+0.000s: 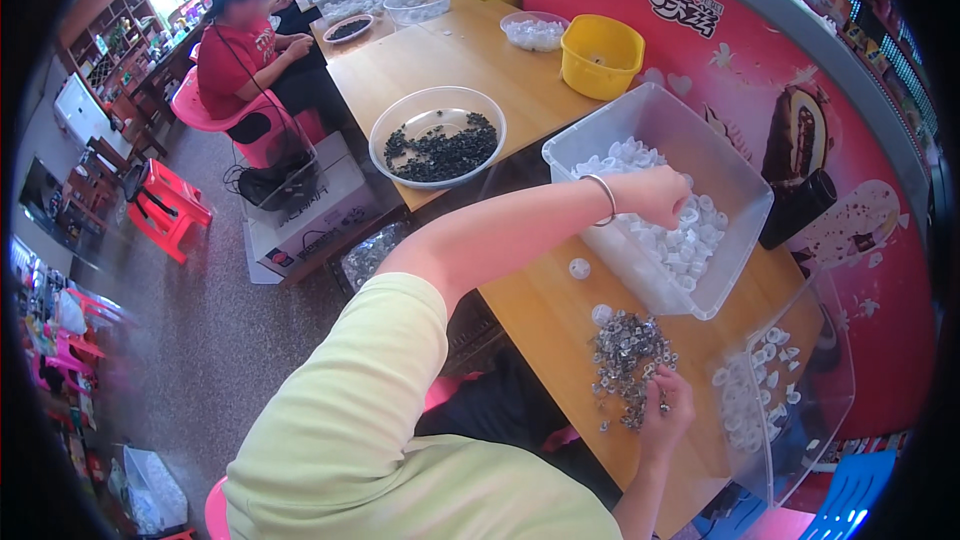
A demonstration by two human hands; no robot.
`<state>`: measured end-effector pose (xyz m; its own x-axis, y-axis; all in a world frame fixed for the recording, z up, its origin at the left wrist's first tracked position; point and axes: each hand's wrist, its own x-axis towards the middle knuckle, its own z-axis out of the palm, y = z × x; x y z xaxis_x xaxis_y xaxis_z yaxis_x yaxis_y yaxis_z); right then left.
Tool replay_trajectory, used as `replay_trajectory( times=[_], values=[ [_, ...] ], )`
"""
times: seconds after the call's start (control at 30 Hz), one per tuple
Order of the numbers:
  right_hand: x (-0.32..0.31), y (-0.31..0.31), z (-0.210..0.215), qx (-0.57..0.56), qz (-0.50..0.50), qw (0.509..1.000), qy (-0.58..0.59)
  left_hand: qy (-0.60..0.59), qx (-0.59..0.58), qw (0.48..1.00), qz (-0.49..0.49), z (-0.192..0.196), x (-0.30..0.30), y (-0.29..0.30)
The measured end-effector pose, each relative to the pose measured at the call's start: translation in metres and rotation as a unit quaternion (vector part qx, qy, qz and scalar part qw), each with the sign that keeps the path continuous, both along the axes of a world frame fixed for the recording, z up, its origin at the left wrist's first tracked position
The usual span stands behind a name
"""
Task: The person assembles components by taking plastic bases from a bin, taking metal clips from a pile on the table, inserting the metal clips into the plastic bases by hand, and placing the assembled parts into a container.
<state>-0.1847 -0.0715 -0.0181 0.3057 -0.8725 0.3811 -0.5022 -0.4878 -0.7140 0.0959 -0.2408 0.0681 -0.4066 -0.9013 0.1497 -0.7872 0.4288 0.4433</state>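
Observation:
My left hand [655, 197], with a bangle at the wrist, is closed above the large translucent bin [735, 230]. Whatever its fingers hold is hidden from view. Beneath it lie many small white plastic caps [690, 245]. At the near part of the table my right hand [668, 418] has its fingertips drawn together at the edge of a heap of small metal pieces [625, 350]. What is pinched there is too small to make out. Two loose white caps, one round cap [579, 268] and one beside the heap [601, 315], rest on the wood.
A clear box [815, 410] with white caps stands on the right. Farther off are a bowl of small black parts [438, 140], a yellow tub [600, 55] and a bowl of white pieces [535, 30]. A person in red [235, 60] sits at the far left, near a cardboard box [320, 220].

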Motion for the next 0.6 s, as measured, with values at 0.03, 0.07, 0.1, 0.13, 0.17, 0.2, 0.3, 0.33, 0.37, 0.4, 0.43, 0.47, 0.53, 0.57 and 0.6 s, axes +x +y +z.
replay_trajectory(
  times=[0.03,0.07,0.1,0.13,0.17,0.2,0.3,0.33,0.37,0.4,0.43,0.47,0.53,0.57,0.6],
  values=[
    [0.001,0.0,-0.001,0.03,-0.014,0.998,-0.044,0.037,-0.018,0.999,0.011,0.003,0.002,0.003],
    [0.001,0.001,-0.002,0.061,-0.029,0.994,-0.088,0.075,-0.035,0.996,0.022,0.006,0.004,0.006],
    [0.001,0.001,-0.004,0.062,-0.027,0.994,-0.088,0.075,-0.035,0.996,0.024,0.008,0.006,0.01],
    [0.001,0.0,-0.006,0.083,-0.025,0.99,-0.11,0.125,-0.038,0.99,0.047,0.011,0.008,0.014],
    [0.001,0.0,-0.007,0.105,-0.023,0.985,-0.131,0.175,-0.04,0.981,0.071,0.014,0.01,0.018],
    [0.003,0.0,-0.007,0.108,-0.022,0.985,-0.13,0.175,-0.038,0.981,0.073,0.016,0.012,0.023],
    [-0.002,0.002,0.001,0.091,-0.03,0.989,-0.117,0.282,-0.082,0.954,0.063,0.034,0.002,0.034],
    [-0.002,0.0,-0.001,0.086,-0.019,0.992,-0.092,0.294,-0.085,0.95,0.067,0.036,0.004,0.038],
    [-0.003,-0.002,-0.002,0.08,-0.009,0.994,-0.068,0.306,-0.088,0.946,0.07,0.038,0.006,0.042],
    [-0.003,-0.004,-0.004,0.081,-0.009,0.994,-0.069,0.305,-0.087,0.946,0.071,0.04,0.007,0.046],
    [-0.004,-0.006,-0.006,0.078,-0.002,0.995,-0.061,0.309,-0.081,0.945,0.074,0.04,0.007,0.051],
    [-0.005,-0.008,-0.008,0.075,0.004,0.996,-0.053,0.312,-0.075,0.944,0.077,0.04,0.005,0.054],
    [-0.007,-0.01,-0.01,0.08,0.0,0.995,-0.067,0.339,-0.076,0.936,0.06,0.037,0.0,0.058],
    [-0.006,-0.01,-0.01,0.083,-0.004,0.993,-0.08,0.365,-0.079,0.926,0.043,0.036,-0.001,0.062],
    [-0.004,-0.009,-0.006,0.084,-0.002,0.993,-0.082,0.363,-0.078,0.927,0.045,0.036,-0.004,0.067]
  ],
)
